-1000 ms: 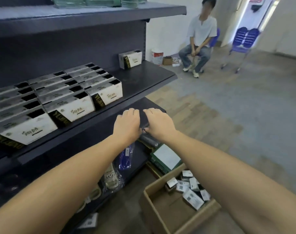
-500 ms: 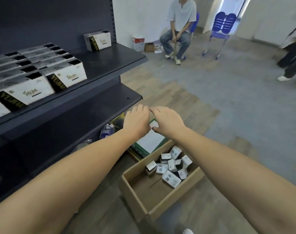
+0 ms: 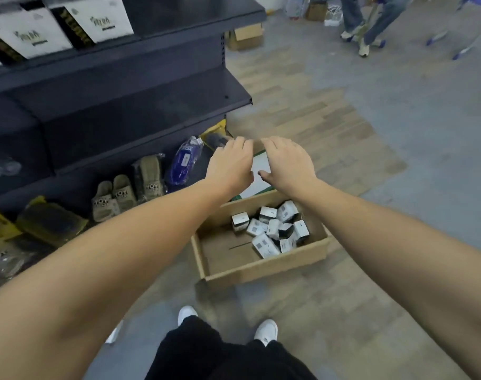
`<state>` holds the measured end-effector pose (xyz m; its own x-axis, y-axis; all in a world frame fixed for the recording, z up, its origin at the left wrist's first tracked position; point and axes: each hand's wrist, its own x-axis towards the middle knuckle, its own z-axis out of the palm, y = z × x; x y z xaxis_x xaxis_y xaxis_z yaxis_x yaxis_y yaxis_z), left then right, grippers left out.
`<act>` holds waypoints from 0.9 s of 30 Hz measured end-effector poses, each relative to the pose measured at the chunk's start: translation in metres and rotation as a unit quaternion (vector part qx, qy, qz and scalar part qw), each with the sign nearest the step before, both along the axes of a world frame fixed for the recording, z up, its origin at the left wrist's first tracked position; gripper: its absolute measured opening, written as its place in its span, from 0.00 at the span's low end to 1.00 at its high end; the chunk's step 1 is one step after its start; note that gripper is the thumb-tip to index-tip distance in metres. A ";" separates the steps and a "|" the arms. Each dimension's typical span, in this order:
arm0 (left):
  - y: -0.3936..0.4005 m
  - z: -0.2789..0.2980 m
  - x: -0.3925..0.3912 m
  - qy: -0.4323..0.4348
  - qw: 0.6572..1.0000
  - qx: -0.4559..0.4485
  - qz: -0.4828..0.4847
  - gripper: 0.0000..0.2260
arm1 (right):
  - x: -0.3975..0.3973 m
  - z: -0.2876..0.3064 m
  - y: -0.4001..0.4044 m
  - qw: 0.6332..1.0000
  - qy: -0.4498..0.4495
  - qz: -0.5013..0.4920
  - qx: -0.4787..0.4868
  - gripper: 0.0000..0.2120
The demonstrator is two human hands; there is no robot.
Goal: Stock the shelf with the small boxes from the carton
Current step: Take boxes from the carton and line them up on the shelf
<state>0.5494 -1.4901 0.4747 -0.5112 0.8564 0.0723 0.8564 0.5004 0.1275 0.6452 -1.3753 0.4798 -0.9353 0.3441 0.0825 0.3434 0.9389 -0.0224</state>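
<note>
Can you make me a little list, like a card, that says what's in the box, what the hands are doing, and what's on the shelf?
Box: open brown cardboard carton on the floor
Inside: small white-and-black boxes, piled at its right end
Left hand: empty, fingers relaxed, above the carton's far side
Right hand: empty, fingers spread, beside the left
Shelf: dark metal shelf unit; white cartons with black-and-gold ends on top
Bottom shelf: tan slippers

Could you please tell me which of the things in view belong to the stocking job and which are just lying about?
Job:
small boxes
carton
shelf
left hand, empty
right hand, empty

Lying about:
slippers
blue pack
white-and-green board
brown box by the shelf end
</note>
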 end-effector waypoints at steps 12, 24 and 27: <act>0.014 -0.084 -0.027 -0.055 0.997 -0.041 0.031 0.24 | -0.031 -0.074 0.020 0.993 -0.084 0.047 -0.061 0.33; 0.072 -0.270 -0.017 -0.125 0.977 -0.172 -0.024 0.27 | 0.002 -0.276 0.093 0.973 -0.163 -0.027 -0.160 0.32; 0.089 -0.346 -0.010 -0.149 0.967 -0.208 -0.006 0.30 | 0.017 -0.355 0.115 0.964 -0.201 -0.038 -0.172 0.34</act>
<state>0.5390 -1.4012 0.1287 -0.4465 0.7848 -0.4298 0.8180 0.5527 0.1594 0.6625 -1.2599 0.1252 -0.8384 0.3557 -0.4129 0.4575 0.8712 -0.1784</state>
